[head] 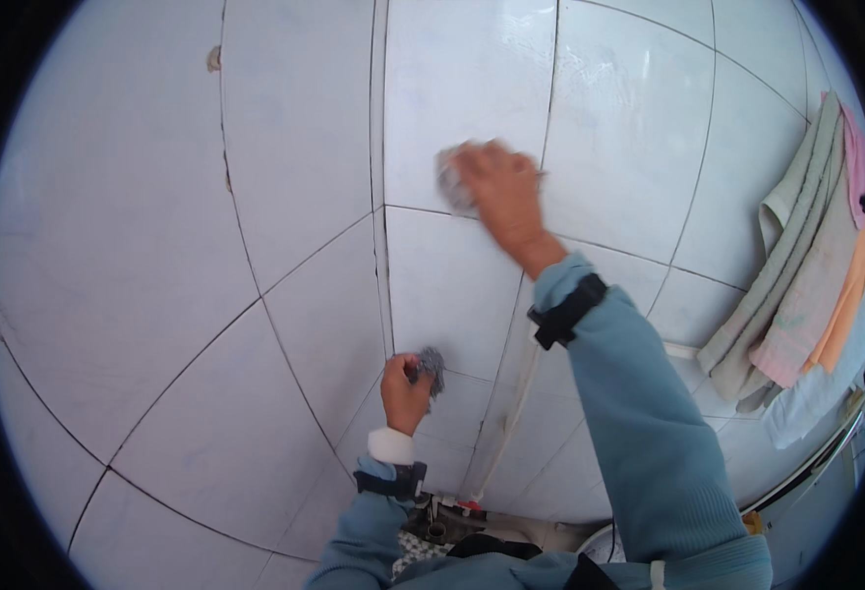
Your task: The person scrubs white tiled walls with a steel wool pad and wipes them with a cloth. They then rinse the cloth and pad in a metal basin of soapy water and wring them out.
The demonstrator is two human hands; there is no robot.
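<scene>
My right hand (505, 198) is pressed against the white tiled wall (469, 74), right of the inside corner. Under its fingers is a greyish wad (453, 181), blurred; whether it is cloth or a scouring pad I cannot tell. Lower down, near the corner, my left hand (404, 398) grips a grey scouring pad (432, 369) that resembles steel wool, pinched between thumb and fingers. Whether that pad touches the wall is unclear. Wet-looking streaks shine on the tiles above my right hand.
Towels (794, 280) hang on the right wall. A thin white pipe (510, 420) runs down the wall to a red valve handle (469, 505). Near the floor are a dark drain opening (436, 529) and part of a basin (600, 544). One left-hand tile has a chipped spot (214, 59).
</scene>
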